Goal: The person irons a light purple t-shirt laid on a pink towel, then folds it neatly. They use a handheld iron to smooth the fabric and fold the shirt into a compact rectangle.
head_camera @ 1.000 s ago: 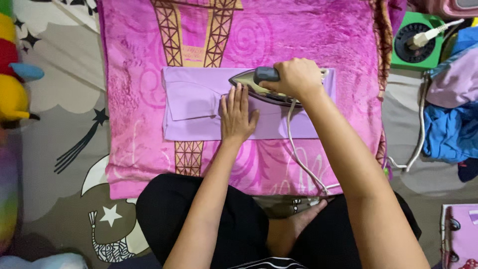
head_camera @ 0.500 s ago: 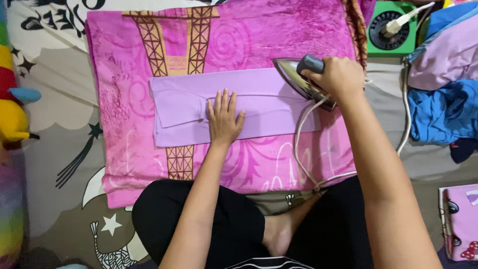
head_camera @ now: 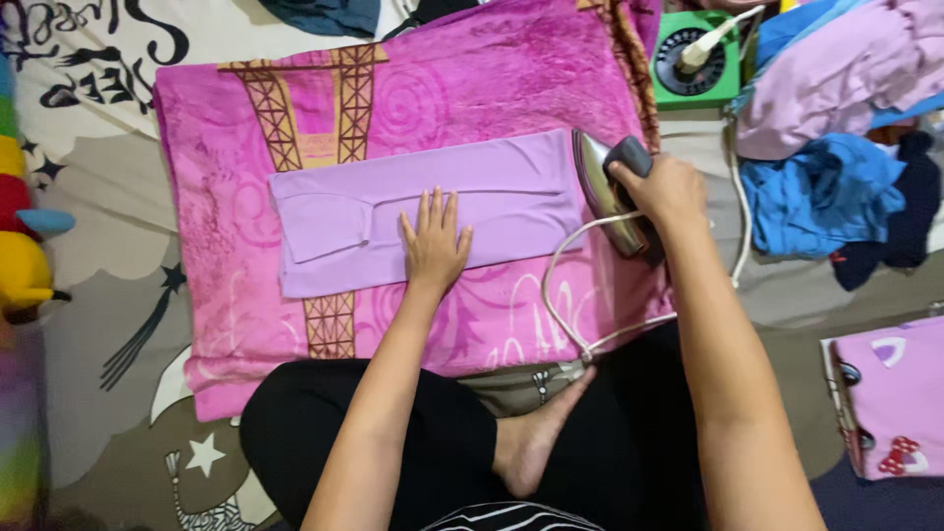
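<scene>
A folded lilac garment (head_camera: 492,192) lies flat across a bright pink blanket (head_camera: 462,88) with a tower pattern. My left hand (head_camera: 433,241) presses flat on the garment's lower middle, fingers spread. My right hand (head_camera: 664,187) grips the dark handle of a metal clothes iron (head_camera: 605,192), which stands tipped up at the garment's right end, soleplate facing left. The iron's white cord (head_camera: 570,295) loops down toward my crossed legs.
A pile of blue and lilac clothes (head_camera: 836,128) lies at the right. A green box with a round dark dial (head_camera: 693,59) sits at the top right. Soft toys (head_camera: 25,226) line the left edge. A pink bag (head_camera: 890,408) is at the lower right.
My right hand has slid the iron from the garment's middle to its right end and tipped it up. My left hand stays flat on the cloth.
</scene>
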